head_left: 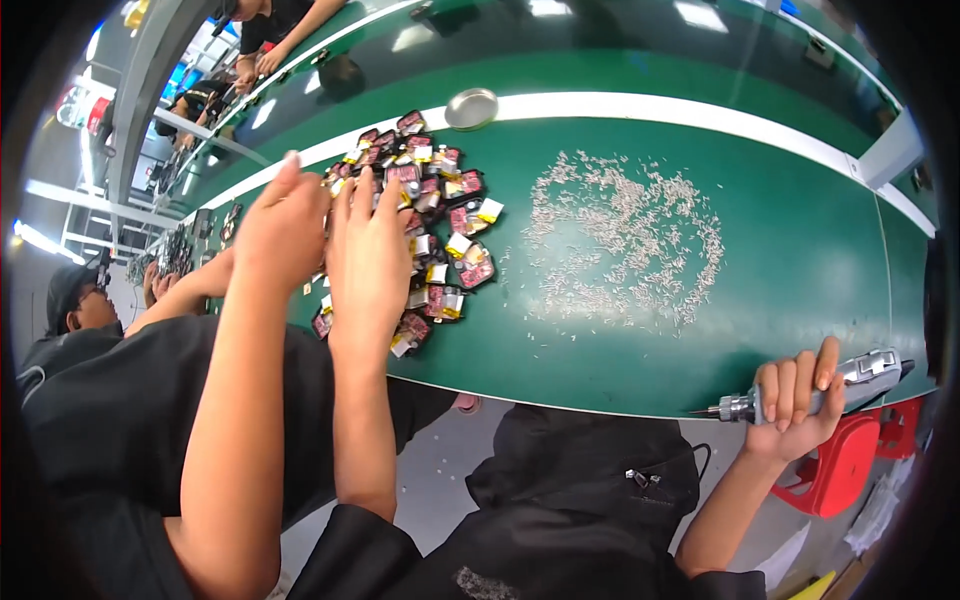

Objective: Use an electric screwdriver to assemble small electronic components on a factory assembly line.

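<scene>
My right hand [798,392] is wrapped round a grey electric screwdriver [868,372], whose bit points left along the bench's near edge. On the left, my left hand [370,245] lies over a pile of small black device housings [470,262] with red circuit boards and silver-and-yellow battery pouches. Its fingers are stretched out and slightly apart, their tips among the housings; I see nothing held in them. Many tiny silver pieces, apparently screws [625,205], are strewn over the green bench right of the pile.
Close beside my left hand, a co-worker's hand [283,225] reaches over the same pile. A shallow round metal dish [471,108] sits by the white divider strip [620,105] at the back. Red stools [838,468] stand below the bench at the right. More people work at the far left.
</scene>
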Demonstrator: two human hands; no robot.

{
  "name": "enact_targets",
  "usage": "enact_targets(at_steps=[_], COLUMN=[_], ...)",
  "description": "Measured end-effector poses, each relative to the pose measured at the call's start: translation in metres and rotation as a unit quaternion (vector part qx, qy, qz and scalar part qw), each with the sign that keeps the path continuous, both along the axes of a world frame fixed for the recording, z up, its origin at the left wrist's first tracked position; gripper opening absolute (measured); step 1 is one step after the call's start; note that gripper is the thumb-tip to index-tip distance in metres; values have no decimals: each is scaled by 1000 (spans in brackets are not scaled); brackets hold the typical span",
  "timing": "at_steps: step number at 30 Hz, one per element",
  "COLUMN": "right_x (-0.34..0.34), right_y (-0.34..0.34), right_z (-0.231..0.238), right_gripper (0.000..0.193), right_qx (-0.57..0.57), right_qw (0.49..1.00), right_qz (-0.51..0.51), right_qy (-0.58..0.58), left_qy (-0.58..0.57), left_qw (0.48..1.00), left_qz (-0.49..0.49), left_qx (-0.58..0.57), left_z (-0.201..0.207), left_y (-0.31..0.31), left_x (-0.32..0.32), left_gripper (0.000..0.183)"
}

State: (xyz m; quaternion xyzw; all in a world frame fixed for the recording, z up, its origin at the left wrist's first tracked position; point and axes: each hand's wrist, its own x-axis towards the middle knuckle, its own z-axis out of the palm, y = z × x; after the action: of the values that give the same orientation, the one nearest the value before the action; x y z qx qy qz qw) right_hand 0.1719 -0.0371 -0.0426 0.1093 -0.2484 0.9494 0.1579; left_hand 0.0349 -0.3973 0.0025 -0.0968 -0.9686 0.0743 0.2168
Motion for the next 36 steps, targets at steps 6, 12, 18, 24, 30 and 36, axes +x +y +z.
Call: enact_targets(at_steps=[6, 12, 18, 24, 30, 36], right_x=[8, 6, 4, 5, 6, 10], right_y=[-3, -3, -3, -1, -1, -1], right_z=[-12, -12, -12, -12, -11, -9], right_gripper=[17, 17, 16, 16, 17, 16], right_qx=[-30, -67, -76, -80, -74, -63], right_qw=[998, 997, 996, 996, 996, 997], right_qz=[-11, 12, 16, 19, 25, 25], right_qy=[-48, -38, -42, -43, -37, -45], left_qy=[-25, -77, -75, -28, 9, -79], left_qw=[972, 974, 972, 971, 962, 935], left_qz=[-170, -174, -184, -231, -250, -226], left_qx=[162, 124, 130, 49, 108, 262], left_z=[2, -12, -19, -27, -32, -23], left_y=[34, 51, 51, 50, 50, 55], left_x=[35, 40, 32, 28, 22, 43], left_gripper=[28, 25, 21, 16, 13, 5])
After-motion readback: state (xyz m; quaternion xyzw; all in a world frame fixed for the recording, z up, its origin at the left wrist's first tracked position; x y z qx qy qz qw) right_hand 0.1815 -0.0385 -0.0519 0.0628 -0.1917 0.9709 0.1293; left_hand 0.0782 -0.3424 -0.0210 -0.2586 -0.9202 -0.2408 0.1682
